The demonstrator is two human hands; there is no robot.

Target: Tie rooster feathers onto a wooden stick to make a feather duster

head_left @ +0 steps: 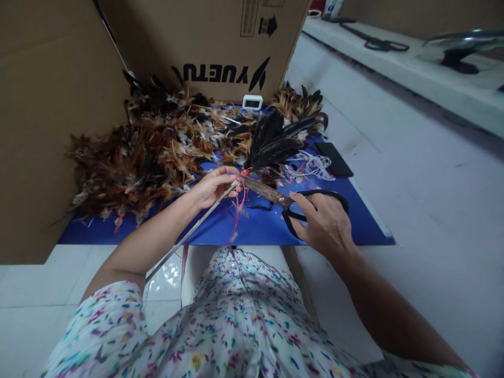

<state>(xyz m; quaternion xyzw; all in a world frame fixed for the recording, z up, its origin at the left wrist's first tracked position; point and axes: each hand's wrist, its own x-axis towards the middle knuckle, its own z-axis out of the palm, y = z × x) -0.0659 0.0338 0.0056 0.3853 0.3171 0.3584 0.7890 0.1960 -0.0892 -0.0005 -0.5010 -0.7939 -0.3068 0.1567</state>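
Observation:
My left hand point(216, 188) is closed around a thin stick point(197, 224) near its upper end, where red string point(241, 197) is tied. Dark feathers point(271, 139) fan out from that tied end, away from me. My right hand point(325, 218) grips the black handles of a pair of scissors point(270, 190). The scissor blades point left, their tips at the red string beside my left fingers. Whether the blades touch the string I cannot tell. The lower end of the stick slants down past my left forearm.
Brown feather bunches point(145, 152) cover the left and back of the blue board point(338, 212). Cardboard boxes point(157, 47) stand behind and at left. A small white digital clock point(252, 102), pale plastic strings point(311, 167) and a dark phone point(334, 160) lie farther back. Another pair of scissors point(384, 45) rests on the ledge.

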